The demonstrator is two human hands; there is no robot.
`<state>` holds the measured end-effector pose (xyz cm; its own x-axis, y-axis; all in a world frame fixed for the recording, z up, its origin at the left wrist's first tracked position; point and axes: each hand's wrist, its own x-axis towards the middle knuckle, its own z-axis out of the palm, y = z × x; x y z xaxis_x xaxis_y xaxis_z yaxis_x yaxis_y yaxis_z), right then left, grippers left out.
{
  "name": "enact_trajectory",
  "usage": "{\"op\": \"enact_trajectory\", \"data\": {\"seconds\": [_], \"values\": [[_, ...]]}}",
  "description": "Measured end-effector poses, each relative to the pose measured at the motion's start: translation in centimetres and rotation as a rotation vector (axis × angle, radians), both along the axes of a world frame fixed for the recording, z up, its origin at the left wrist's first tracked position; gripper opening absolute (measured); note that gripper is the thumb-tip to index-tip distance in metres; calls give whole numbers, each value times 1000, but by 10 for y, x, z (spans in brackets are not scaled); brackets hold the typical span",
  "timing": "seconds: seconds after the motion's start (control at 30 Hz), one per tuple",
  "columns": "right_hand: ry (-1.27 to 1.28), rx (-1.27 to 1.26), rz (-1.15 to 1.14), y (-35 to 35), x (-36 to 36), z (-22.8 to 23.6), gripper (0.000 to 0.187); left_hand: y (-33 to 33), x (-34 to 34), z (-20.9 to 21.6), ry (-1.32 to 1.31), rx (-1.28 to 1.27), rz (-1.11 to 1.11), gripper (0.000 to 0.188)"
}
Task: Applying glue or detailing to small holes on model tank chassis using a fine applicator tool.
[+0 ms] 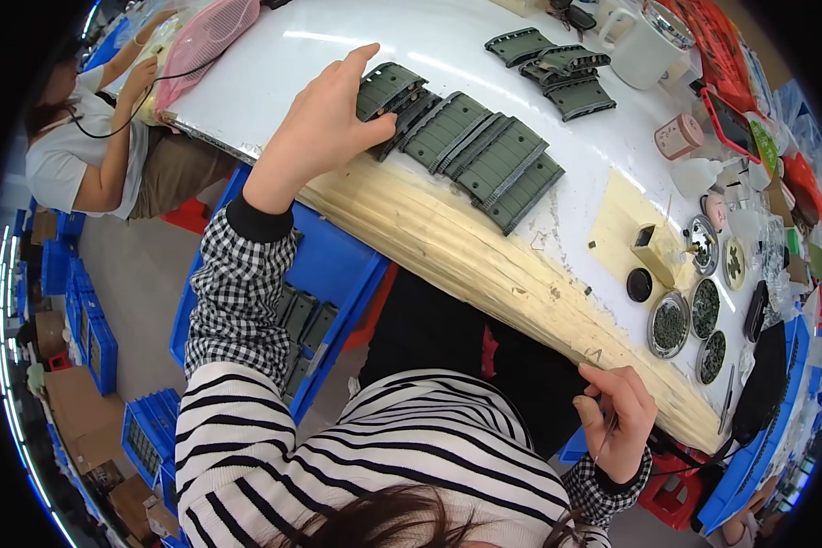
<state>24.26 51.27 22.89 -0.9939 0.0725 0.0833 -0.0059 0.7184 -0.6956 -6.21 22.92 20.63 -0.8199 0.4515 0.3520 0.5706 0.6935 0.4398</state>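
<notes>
Left grip (324, 123) spread at panels (446, 131), top centre; right grip (619, 416) pinches thin tool (609, 433). Done count unclear; loose parts (670, 326) remain.

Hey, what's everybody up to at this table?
Someone in a striped top is sitting at a white table. Their left hand is spread at the near-left end of a row of green ribbed panels; whether it touches them is hard to tell. Their right hand, by the table's edge, seems to pinch a thin tool. Small dishes of dark green bits stand off to the right.
</notes>
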Motion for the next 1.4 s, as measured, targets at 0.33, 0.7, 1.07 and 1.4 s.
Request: {"op": "enact_trajectory", "data": {"seconds": [0.33,0.7,1.07,1.4], "values": [[6,-9,21,-1,-4,1,36,5,11,7,49,-84,-28,76],[16,-3,14,-2,-4,1,37,14,11,22,-51,-250,-27,80],[22,-1,13,-2,-1,0,38,1,-30,30,-197,-358,21,80],[31,17,17,-1,-1,-1,39,14,-51,12,68,-497,-16,85]]}}
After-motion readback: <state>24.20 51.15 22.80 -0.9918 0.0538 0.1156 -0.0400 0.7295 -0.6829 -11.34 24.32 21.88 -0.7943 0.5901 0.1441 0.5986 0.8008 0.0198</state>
